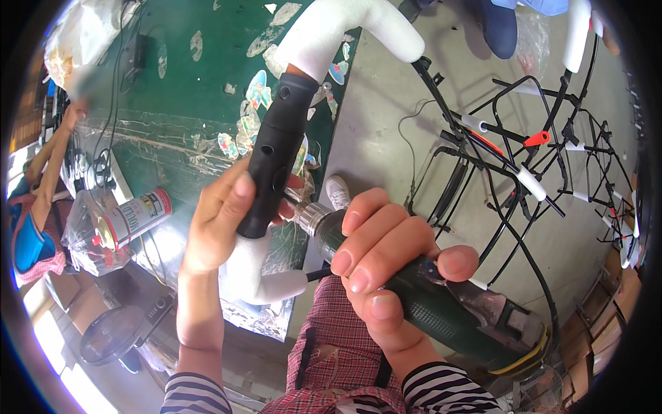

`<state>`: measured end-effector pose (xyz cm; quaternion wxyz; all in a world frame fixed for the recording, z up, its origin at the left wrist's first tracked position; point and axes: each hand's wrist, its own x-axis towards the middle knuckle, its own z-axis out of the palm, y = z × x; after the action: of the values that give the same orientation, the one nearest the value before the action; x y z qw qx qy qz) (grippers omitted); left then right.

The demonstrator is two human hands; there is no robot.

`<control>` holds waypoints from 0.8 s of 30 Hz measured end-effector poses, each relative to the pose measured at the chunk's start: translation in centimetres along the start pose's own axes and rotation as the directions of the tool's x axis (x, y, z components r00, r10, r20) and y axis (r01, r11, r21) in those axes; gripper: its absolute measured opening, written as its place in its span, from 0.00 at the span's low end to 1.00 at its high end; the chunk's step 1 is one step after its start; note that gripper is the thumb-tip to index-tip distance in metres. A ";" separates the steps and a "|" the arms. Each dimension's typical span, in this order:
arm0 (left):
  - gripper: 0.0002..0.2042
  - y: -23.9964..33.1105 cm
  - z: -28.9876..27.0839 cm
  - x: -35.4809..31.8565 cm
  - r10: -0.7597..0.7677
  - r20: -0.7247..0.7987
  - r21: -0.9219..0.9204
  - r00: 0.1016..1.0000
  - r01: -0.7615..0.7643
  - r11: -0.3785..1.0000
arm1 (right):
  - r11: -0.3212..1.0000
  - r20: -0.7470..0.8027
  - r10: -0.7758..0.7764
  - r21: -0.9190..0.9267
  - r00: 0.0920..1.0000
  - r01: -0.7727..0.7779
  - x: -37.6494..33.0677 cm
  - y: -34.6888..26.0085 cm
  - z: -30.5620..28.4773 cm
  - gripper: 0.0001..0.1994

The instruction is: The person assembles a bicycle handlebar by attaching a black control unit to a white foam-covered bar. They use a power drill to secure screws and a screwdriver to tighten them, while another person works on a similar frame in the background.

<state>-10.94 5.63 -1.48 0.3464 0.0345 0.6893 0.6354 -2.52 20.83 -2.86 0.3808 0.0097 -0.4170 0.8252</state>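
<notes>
Both hands are full: the left hand (224, 217) is wrapped round the lower part of a black joint (281, 131), thumb on the near side, and the right hand (389, 265) is clenched round a dark green driver (452, 314). The joint stands at a slant near the right edge of a green surface (193, 90), between upper foam (327, 31) and lower foam (256, 276), both white and bent. From where I stand, the driver's metal nose (314, 219) points leftward and up at the joint, its thin bit ending among the left fingertips; whether it sits in a screw or hole is hidden. That closeness looks like the main danger: if the bit slipped off because the driver was tilted or pushed unevenly, it could jab those fingers. If it caught hard, its twist could turn the joint, since I see only one hand steadying it. A stray tip could also tear or mark the foam. Peeled scraps (247, 127) litter the surface behind the joint, and a loose piece might get trapped if the work slid across them. Further left stand a spray can (141, 217) and a co-worker's bare arm (49, 172), both well apart from the bit; black frames (452, 183) crowd the floor to the right.
</notes>
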 end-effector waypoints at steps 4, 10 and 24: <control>0.24 -0.4 -1.0 0.0 -0.019 0.056 0.065 0.998 0.016 0.998 | 0.999 0.107 -0.018 -0.030 0.994 0.022 0.2 -0.2 0.1 0.17; 0.19 0.0 -0.6 0.0 -0.055 0.020 -0.043 0.998 0.055 0.998 | 0.991 0.048 -0.070 -0.112 0.996 0.075 0.3 0.2 1.5 0.17; 0.22 0.2 -0.7 -0.1 -0.080 0.054 -0.130 0.995 0.086 0.988 | 0.980 0.133 -0.018 -0.196 0.991 0.044 0.7 -1.0 0.7 0.23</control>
<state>-11.31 5.05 -1.32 0.3907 -0.0017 0.6380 0.6636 -2.63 21.12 -1.48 0.3646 0.0319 -0.5212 0.7710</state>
